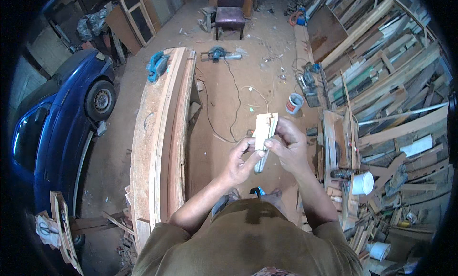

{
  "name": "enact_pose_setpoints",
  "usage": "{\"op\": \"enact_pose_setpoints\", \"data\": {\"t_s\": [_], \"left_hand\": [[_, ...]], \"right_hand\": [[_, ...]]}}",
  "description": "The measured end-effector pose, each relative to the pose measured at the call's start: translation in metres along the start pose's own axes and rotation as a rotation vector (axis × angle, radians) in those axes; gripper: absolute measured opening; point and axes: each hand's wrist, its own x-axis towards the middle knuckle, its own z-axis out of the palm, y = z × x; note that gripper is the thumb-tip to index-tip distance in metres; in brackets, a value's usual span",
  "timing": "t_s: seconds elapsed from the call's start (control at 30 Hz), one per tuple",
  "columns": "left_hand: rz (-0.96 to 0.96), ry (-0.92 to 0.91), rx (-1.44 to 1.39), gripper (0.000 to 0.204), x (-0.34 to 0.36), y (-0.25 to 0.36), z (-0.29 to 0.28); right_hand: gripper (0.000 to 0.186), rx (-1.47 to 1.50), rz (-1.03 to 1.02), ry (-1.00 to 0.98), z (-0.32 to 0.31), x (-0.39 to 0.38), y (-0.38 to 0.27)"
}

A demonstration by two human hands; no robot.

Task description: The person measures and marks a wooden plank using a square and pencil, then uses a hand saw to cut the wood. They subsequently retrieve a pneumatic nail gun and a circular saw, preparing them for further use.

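**Held a layered wooden piece (263, 130) above the dirt floor (222, 92)**

Pinched its lower left side with the left hand (240, 161), thumb and fingers close together; clasped its right edge with the right hand (289, 141), thumb across the front and fingers curled behind. Could not tell a single block from several stacked strips.

If loose, might have slid apart under uneven thumb pressure. Might also have dropped through a slackened pinch, or pricked bare skin with a rough edge. With a step forward, risked snagging a foot on the dark cord (238, 97).

Pointed the broad, squared end away from the body and the narrower end back toward it, with the long axis leaning slightly right at the far end. Could not judge the tilt.

Held it before the chest, right of the plank-topped counter (145, 147) and short of the bucket (295, 104).
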Motion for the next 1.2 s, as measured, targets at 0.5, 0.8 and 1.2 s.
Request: {"op": "enact_pose_setpoints", "data": {"t_s": [0.5,0.8,1.2], "left_hand": [[-0.084,0.170,-0.295,0.026,-0.020,0.018,-0.050],[-0.028,0.270,0.068,0.025,0.007,0.005,-0.051],[-0.165,0.614,-0.250,0.040,0.131,-0.023,-0.132]], "right_hand": [[0.018,0.208,0.097,-0.090,0.072,0.019,-0.007],[0.022,0.179,0.122,0.038,0.069,0.031,0.017],[0.032,0.571,0.056,0.093,0.022,0.105,0.022]]}}
